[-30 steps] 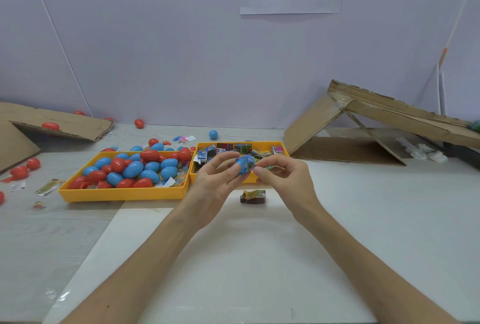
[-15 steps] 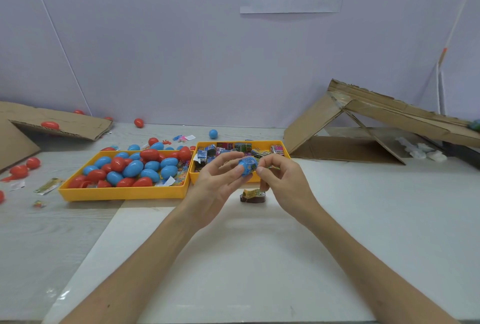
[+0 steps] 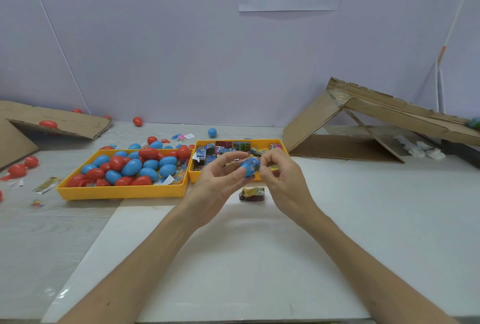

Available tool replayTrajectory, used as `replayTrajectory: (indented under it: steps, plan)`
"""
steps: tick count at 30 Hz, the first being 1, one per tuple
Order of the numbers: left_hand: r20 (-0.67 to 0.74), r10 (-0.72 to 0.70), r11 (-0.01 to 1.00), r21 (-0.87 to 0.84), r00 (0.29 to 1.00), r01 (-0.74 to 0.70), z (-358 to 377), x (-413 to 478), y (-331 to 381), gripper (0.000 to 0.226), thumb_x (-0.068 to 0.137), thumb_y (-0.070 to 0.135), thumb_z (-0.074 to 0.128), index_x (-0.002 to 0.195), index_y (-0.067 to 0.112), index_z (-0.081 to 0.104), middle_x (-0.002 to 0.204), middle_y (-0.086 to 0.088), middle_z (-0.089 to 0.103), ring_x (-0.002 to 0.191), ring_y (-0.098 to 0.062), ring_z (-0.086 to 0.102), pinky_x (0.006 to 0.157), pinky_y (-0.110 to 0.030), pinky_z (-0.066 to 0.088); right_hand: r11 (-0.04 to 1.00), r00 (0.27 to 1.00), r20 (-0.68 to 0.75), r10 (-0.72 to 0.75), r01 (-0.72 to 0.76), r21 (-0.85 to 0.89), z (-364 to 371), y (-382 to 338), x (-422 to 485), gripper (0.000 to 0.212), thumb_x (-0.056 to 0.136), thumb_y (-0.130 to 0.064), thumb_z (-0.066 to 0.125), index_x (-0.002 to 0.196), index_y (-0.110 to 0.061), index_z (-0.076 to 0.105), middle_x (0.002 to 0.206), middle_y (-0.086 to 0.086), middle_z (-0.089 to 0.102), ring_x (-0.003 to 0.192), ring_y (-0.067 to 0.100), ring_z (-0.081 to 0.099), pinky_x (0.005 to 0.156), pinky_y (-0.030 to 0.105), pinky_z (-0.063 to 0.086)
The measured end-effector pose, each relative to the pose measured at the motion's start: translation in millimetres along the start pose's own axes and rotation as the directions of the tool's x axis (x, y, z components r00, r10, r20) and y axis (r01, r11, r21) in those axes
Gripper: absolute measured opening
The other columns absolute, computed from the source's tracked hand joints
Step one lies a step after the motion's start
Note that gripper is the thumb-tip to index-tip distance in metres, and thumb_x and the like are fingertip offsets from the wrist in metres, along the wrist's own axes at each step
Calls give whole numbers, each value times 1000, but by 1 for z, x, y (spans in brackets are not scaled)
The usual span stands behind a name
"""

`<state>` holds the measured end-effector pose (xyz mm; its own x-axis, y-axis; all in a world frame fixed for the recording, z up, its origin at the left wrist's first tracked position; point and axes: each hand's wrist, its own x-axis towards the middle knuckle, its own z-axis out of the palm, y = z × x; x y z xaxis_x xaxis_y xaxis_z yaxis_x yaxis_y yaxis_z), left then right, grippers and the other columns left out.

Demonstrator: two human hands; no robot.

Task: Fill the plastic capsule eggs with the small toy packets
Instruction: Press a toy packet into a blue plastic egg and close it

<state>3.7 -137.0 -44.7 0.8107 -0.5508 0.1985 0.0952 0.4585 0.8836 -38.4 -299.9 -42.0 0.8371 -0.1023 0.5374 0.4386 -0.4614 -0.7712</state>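
My left hand (image 3: pixel 220 180) holds a blue capsule egg half (image 3: pixel 250 167) between thumb and fingers, just above the table in front of the trays. A small printed toy packet shows in the egg's opening, and my right hand (image 3: pixel 280 178) pinches at that opening with curled fingers. A second packet (image 3: pixel 252 193), yellow and brown, lies on the white board below my hands. The yellow tray (image 3: pixel 122 192) on the left holds several red and blue eggs. A smaller yellow tray (image 3: pixel 283 147) behind my hands holds several toy packets.
Loose red eggs (image 3: pixel 24 166) and a blue egg (image 3: pixel 212 132) lie scattered on the table at left and back. Cardboard sheets (image 3: pixel 59 122) lean at the far left. A folded cardboard structure (image 3: pixel 363 126) stands at the right. The wall is close behind.
Both hands stayed in place over the tray's front edge. My right fingers curled in closer to the egg's opening, and the egg tilted slightly in my left hand.
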Motion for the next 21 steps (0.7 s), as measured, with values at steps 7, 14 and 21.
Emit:
replayTrajectory:
  steps: [7,14,21]
  plan:
    - [19,-1,1000,-4,1000,1,-2,0,0,25,88,8,67,109,17,77,117,-12,72,115,-26,68,90,-27,56,999,1000,20,16,-16,30,-4,3,0,20,94,-2,55,81,-18,55,85,-3,57,77,-1,52,66,11,42]
    - [-16,-15,997,-73,1000,14,-2,1,0,23,93,20,62,111,14,75,120,-14,72,115,-28,69,88,-27,57,987,999,-34,27,-21,159,-8,3,1,14,93,-2,65,93,-16,63,88,-11,64,83,9,63,74,25,52]
    - [-18,-89,994,-62,996,88,-3,2,-1,45,98,34,56,130,1,56,125,-19,69,117,-31,67,86,-29,58,993,999,19,-36,34,114,-7,5,1,26,86,-10,77,109,-18,68,108,-6,70,95,15,70,76,30,58]
